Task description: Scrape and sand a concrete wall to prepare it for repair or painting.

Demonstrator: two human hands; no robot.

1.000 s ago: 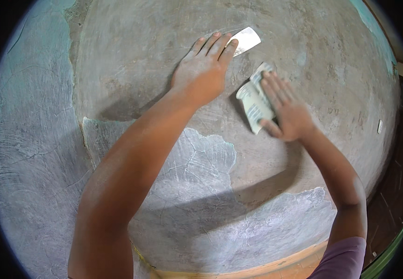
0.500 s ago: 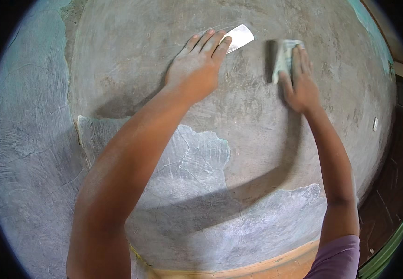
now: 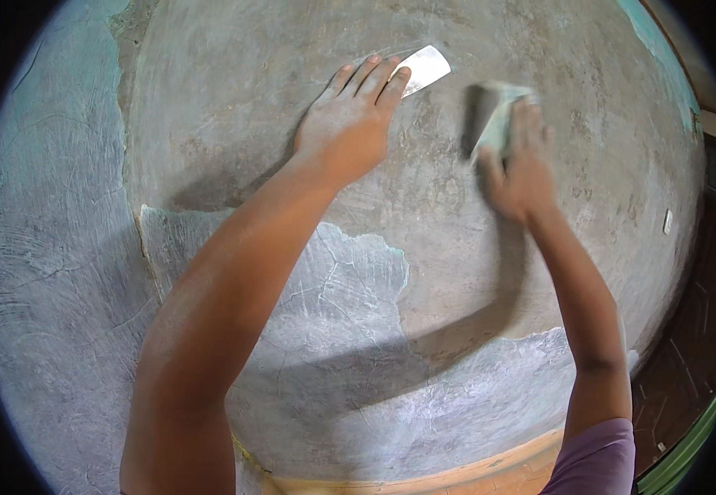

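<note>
My left hand [image 3: 351, 115] lies against the grey wall [image 3: 440, 198] with its fingers stretched up and its thumb hidden. From beneath the index finger sticks out a thin, shiny, whitish scraper blade [image 3: 425, 68], its far end tilted up to the right; the hand keeps hold of it. Farther right, my right hand [image 3: 524, 165] presses a folded pale green sheet [image 3: 498, 124] to the wall under its fingers. Motion smears this hand and sheet, and I cannot tell whether the sheet is cloth or sandpaper. Dark shadows of both arms fall across the plaster.
Cracked bluish-grey paint [image 3: 325, 289] with a ragged edge covers the lower wall, and more covers the left side [image 3: 52, 206]. A small white wall fitting [image 3: 667, 221] sits at the right. Dark brown panelling [image 3: 680, 363] and green fabric [image 3: 696, 445] stand at the right edge. Tiled floor [image 3: 506, 483] shows below.
My right hand has slid down and slightly left along the wall with the pale green sheet. The left hand and the scraper blade stay nearly where they were.
</note>
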